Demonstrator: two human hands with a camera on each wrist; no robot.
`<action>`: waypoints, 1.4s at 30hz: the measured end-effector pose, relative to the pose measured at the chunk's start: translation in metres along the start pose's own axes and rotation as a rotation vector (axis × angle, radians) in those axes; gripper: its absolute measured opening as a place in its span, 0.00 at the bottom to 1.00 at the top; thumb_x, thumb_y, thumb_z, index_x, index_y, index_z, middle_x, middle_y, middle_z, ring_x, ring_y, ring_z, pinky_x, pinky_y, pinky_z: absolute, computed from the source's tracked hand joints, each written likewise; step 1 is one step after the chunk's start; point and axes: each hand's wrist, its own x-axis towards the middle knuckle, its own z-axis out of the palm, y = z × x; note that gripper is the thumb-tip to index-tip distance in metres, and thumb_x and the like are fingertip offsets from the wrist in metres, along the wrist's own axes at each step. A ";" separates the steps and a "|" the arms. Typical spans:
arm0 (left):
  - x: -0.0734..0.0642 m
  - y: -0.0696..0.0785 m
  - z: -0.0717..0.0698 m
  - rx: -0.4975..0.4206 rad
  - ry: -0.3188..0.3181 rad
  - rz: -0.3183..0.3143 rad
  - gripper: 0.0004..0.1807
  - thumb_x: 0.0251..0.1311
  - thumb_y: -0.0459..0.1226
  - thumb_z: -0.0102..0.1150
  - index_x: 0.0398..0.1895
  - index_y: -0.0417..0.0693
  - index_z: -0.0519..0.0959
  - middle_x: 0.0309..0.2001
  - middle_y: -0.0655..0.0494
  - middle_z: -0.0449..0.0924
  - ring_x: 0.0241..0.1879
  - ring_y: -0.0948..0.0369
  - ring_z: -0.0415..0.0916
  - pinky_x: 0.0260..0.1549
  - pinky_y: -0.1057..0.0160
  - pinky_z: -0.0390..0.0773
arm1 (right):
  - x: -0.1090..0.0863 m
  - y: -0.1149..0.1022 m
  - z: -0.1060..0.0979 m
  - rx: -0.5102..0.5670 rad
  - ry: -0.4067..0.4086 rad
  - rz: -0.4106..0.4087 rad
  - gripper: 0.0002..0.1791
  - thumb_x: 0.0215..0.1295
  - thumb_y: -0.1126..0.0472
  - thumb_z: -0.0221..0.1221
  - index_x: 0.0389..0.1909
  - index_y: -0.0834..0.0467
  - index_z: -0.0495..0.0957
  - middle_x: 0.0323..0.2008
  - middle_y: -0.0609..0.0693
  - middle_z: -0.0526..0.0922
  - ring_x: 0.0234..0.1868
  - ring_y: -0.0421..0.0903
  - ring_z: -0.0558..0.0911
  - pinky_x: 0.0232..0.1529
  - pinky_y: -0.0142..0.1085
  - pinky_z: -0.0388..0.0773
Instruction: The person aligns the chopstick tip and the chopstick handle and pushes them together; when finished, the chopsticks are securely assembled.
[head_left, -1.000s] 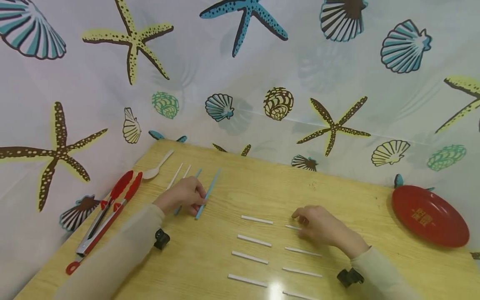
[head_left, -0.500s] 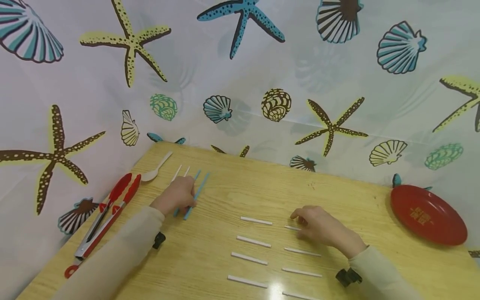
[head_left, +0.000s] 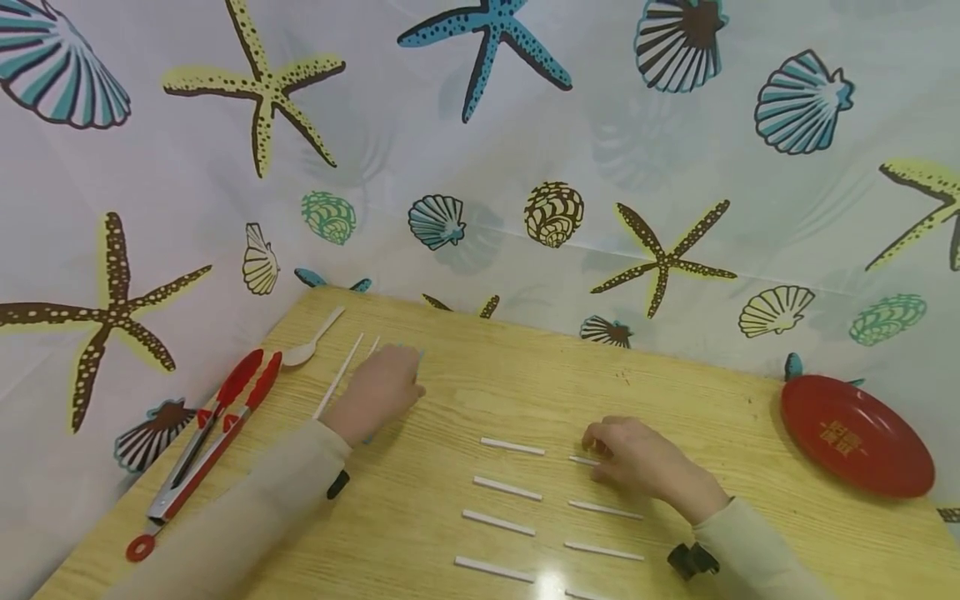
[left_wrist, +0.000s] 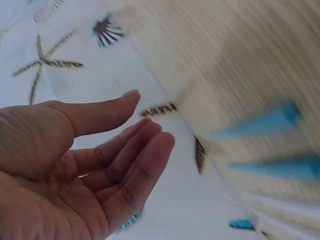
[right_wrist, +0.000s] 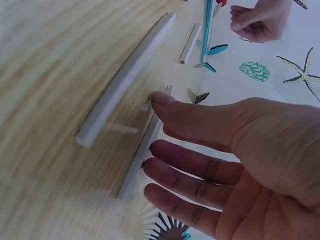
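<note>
My left hand (head_left: 382, 387) hovers over two thin blue sticks (left_wrist: 265, 121) on the table at the back left, covering most of them in the head view. The left wrist view shows its thumb and fingers loosely bent, apart from the blue sticks and holding nothing. My right hand (head_left: 645, 462) is at the far end of a column of short white sticks, over one white stick (head_left: 582, 459). In the right wrist view its fingers are relaxed beside that stick (right_wrist: 145, 150), pinching nothing; whether a fingertip touches it I cannot tell.
Short white sticks (head_left: 498, 522) lie in two columns on the wooden table. Left of the blue sticks are two long white sticks (head_left: 341, 371), a white spoon (head_left: 302, 352) and red-tipped tongs (head_left: 217, 450). A red oval plate (head_left: 855, 437) is at far right, before a shell-patterned curtain (head_left: 495, 267).
My left hand was pinching the right-hand blue stick and slid it left, closer to the other blue one. It has since let go and lifted. The right hand has hardly moved.
</note>
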 end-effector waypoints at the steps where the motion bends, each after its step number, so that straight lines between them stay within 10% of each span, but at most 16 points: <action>1: 0.000 0.008 0.002 -0.008 -0.001 0.014 0.10 0.59 0.32 0.69 0.27 0.39 0.75 0.24 0.53 0.76 0.22 0.60 0.73 0.22 0.62 0.77 | 0.000 0.000 0.001 -0.007 0.003 -0.005 0.13 0.56 0.65 0.71 0.42 0.61 0.81 0.34 0.48 0.80 0.36 0.46 0.79 0.40 0.41 0.78; 13: 0.007 0.071 0.049 -0.052 -0.065 0.296 0.07 0.60 0.37 0.69 0.35 0.45 0.80 0.31 0.58 0.77 0.30 0.62 0.72 0.29 0.63 0.75 | 0.003 -0.003 0.002 -0.019 0.002 -0.023 0.07 0.57 0.65 0.71 0.31 0.57 0.80 0.27 0.42 0.77 0.28 0.37 0.75 0.30 0.34 0.75; 21: 0.013 0.080 0.072 0.024 -0.120 0.328 0.09 0.59 0.40 0.70 0.34 0.48 0.79 0.32 0.61 0.74 0.33 0.63 0.72 0.29 0.66 0.74 | 0.003 -0.003 0.002 -0.014 0.003 -0.017 0.07 0.58 0.66 0.70 0.29 0.56 0.81 0.26 0.42 0.78 0.27 0.36 0.75 0.29 0.34 0.76; 42: 0.012 0.083 0.066 0.088 -0.144 0.388 0.06 0.66 0.29 0.61 0.32 0.45 0.74 0.29 0.56 0.71 0.30 0.63 0.70 0.27 0.67 0.73 | 0.003 -0.005 0.001 -0.026 -0.044 -0.047 0.08 0.63 0.68 0.65 0.28 0.56 0.76 0.27 0.43 0.75 0.26 0.37 0.72 0.27 0.33 0.73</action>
